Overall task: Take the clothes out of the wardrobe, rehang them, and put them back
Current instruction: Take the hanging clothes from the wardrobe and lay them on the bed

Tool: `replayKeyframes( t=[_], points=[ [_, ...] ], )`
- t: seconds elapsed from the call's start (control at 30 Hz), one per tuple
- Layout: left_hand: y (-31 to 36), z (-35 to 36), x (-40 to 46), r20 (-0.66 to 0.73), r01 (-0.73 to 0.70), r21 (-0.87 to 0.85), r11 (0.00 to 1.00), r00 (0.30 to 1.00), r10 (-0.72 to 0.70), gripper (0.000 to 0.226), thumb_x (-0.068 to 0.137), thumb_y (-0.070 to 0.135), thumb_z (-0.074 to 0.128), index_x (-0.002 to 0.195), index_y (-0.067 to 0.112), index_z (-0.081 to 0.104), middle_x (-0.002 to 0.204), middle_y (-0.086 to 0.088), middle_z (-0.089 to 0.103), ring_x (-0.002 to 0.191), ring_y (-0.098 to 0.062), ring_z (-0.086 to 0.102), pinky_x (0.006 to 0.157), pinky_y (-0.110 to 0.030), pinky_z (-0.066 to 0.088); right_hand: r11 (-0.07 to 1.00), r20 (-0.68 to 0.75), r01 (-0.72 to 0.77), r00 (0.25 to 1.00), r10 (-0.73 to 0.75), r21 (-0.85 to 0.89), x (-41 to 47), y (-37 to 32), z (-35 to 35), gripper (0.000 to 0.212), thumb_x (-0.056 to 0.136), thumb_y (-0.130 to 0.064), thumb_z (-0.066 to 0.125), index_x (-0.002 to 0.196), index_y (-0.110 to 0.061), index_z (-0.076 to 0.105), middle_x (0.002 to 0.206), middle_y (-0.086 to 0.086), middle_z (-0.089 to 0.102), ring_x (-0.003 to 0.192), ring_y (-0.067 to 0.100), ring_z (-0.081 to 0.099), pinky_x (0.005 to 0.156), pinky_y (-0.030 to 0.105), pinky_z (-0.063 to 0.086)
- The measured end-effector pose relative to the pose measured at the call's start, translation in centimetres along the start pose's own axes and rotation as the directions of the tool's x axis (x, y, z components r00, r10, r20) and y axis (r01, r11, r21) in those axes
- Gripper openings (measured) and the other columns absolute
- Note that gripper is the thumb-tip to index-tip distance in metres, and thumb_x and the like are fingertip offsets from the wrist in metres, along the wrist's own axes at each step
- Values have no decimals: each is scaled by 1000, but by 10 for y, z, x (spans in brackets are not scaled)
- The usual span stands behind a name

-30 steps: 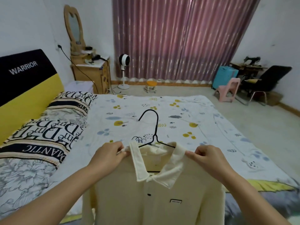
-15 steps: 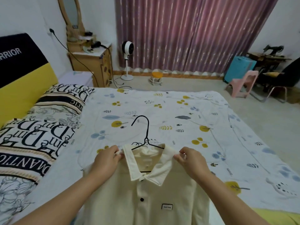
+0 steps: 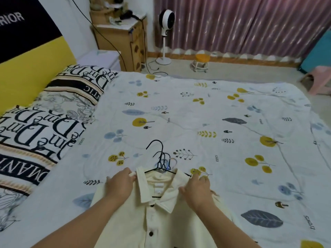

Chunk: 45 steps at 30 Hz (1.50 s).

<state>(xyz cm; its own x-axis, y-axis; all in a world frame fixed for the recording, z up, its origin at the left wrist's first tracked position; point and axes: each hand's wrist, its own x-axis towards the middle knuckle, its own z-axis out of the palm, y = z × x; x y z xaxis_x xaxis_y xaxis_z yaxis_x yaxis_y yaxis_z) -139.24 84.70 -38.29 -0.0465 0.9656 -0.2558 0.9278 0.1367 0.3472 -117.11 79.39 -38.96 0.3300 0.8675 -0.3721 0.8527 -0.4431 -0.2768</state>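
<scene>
A cream collared shirt (image 3: 161, 221) with dark buttons lies low over the near part of the bed, on a black wire hanger (image 3: 157, 158) whose hook sticks out past the collar. My left hand (image 3: 120, 185) grips the shirt's left shoulder beside the collar. My right hand (image 3: 196, 190) grips the right shoulder, where a hanger end pokes out. More hanger hooks bunch behind the black one. No wardrobe shows in the head view.
The bed's white leaf-print sheet (image 3: 215, 122) spreads ahead, with lettered pillows (image 3: 35, 140) and a yellow-black headboard (image 3: 26, 59) at left. Beyond stand a wooden cabinet (image 3: 121, 42), a white fan (image 3: 165, 33), a small stool (image 3: 200, 61) and a pink chair (image 3: 320, 81) before purple curtains.
The shirt and both hands have dropped toward the bed, and the view has tilted down and left. Both hands keep their hold on the shoulders.
</scene>
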Motion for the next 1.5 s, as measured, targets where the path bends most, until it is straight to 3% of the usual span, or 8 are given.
replayKeyframes(
  t=[0.13, 0.3, 0.47, 0.6, 0.77, 0.93, 1.1, 1.5],
  points=[
    [-10, 37, 0, 24, 92, 193, 977, 995, -98, 45, 98, 37, 35, 139, 19, 29, 144, -2, 35, 134, -21, 32, 111, -47, 17, 999, 32, -35, 999, 35, -20, 25, 1, 35, 49, 87, -40, 56, 121, -8, 41, 123, 13, 46, 119, 32, 39, 97, 43, 38],
    [-27, 82, -11, 197, -2, 240, 971, 979, -46, 54, 100, 38, 25, 149, 22, 6, 158, -1, -2, 145, -19, 2, 115, -45, 9, 999, -49, 52, 997, -52, -3, 34, 14, 76, 48, 64, -19, 79, 100, 4, 57, 101, 29, 54, 99, 48, 53, 77, 54, 46],
    [-39, 96, -4, 356, -78, 262, 962, 934, -21, 61, 100, 41, 21, 149, 20, -10, 157, -5, -15, 145, -23, -8, 116, -44, 7, 975, 104, 151, 985, -135, -165, 21, 21, 87, 60, 98, -37, 21, 149, -9, 8, 158, 13, 0, 146, 28, -4, 116, 44, 6],
    [-34, 74, -1, 440, -80, 242, 967, 897, -36, 62, 99, 43, 25, 150, 18, 0, 157, -6, -11, 145, -25, -1, 116, -43, 11, 960, 248, 167, 962, -110, -223, 21, 16, 72, 60, 100, -34, 26, 150, -11, 1, 158, 9, -5, 146, 26, -6, 117, 43, 9],
    [-20, 21, -9, 464, -106, 234, 966, 886, -16, 47, 99, 34, 36, 140, 11, 34, 149, -9, 30, 135, -23, 33, 109, -30, 29, 857, 334, 267, 935, -119, -441, 5, -12, 26, 43, 94, -17, 38, 137, -13, 36, 144, 10, 34, 137, 28, 28, 114, 54, 12],
    [-8, -57, -35, 386, -132, 210, 969, 921, 42, 41, 98, 33, 38, 133, 12, 43, 135, -9, 46, 122, -24, 46, 95, -28, 37, 866, 299, 359, 918, -261, -348, -32, -58, -28, 24, 95, -17, 39, 116, -14, 50, 126, 7, 55, 109, 25, 53, 89, 34, 41],
    [-18, -143, -83, 308, -161, 184, 970, 946, 98, 45, 96, 35, 44, 136, 16, 41, 137, -5, 45, 122, -21, 45, 92, -26, 37, 831, 214, 486, 872, -441, -269, -90, -104, -75, 28, 94, -17, 39, 119, -9, 50, 123, 11, 53, 111, 27, 52, 73, 28, 35],
    [-137, -305, -291, 73, -100, 191, 977, 993, 87, 60, 91, 39, 54, 143, 23, 28, 145, 0, 37, 128, -20, 41, 103, -33, 38, 602, 201, 757, 650, -733, -254, -303, -228, -112, 46, 96, -31, 44, 138, -14, 39, 136, 11, 44, 124, 27, 44, 98, 34, 39]
  ],
)
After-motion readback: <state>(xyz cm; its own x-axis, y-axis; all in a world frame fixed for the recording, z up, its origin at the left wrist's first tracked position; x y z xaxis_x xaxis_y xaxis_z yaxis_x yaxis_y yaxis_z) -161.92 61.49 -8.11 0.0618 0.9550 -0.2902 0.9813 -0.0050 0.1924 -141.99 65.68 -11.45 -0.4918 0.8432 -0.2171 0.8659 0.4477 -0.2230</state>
